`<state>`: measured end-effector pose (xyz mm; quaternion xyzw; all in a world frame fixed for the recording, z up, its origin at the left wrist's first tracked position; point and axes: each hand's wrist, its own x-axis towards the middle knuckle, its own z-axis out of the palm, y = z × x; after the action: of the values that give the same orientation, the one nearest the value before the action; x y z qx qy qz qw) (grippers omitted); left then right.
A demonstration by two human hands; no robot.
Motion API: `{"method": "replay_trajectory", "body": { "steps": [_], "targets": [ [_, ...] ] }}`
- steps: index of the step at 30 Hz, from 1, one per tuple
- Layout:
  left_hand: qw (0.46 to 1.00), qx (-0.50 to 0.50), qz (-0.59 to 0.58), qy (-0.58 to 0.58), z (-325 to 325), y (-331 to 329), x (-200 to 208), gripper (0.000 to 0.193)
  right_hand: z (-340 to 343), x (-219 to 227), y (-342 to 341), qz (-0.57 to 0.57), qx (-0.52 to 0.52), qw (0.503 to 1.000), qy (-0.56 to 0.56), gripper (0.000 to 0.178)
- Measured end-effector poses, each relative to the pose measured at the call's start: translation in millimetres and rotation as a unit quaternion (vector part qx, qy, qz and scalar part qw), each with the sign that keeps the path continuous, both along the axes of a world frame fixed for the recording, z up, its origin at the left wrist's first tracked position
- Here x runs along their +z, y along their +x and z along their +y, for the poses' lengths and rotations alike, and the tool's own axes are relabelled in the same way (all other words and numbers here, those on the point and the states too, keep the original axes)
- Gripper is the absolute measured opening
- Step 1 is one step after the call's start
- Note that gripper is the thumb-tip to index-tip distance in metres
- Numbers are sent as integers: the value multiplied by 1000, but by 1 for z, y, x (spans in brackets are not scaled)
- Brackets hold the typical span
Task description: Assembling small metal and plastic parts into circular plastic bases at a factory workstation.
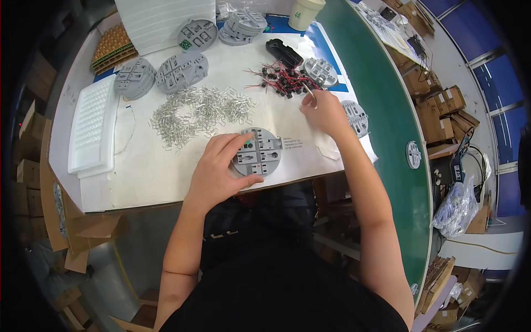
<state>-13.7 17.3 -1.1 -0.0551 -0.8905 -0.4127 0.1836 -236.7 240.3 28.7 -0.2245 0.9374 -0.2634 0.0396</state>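
Observation:
Near the table's front edge lies a round grey plastic housing (271,166) with slots and small dark parts in its face. My left hand (218,166) grips its left side, thumb at the lower rim and fingers over the top. Further right, my right hand (325,113) is closed in a pinch around a thin pale stick-like tool (309,92), whose exact kind I cannot make out. The tool's tip points at a heap of small black parts with red wires (285,80). Left of that heap spreads a pile of small shiny U-shaped metal clips (193,113).
More grey housings (182,72) stand at the back left, with a stack (243,26) behind. A white tray (93,124) lies at the left. Beyond the wires are a black plastic case (284,52) and a cream cup (306,14). A green conveyor (401,166) runs along the right.

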Motion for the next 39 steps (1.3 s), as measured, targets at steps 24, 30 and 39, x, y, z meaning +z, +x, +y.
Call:
{"method": "replay_trajectory", "body": {
  "steps": [24,30,39],
  "targets": [
    [999,9,-11,36,-3,3,-5,83,-63,17,75,-138,93,981,-100,21],
    [999,5,-8,37,-3,2,-7,81,-64,21,80,-141,87,982,-93,22],
    [999,-1,-15,40,-3,2,-4,80,-65,26,77,-140,91,985,-49,27]
  ]
}}
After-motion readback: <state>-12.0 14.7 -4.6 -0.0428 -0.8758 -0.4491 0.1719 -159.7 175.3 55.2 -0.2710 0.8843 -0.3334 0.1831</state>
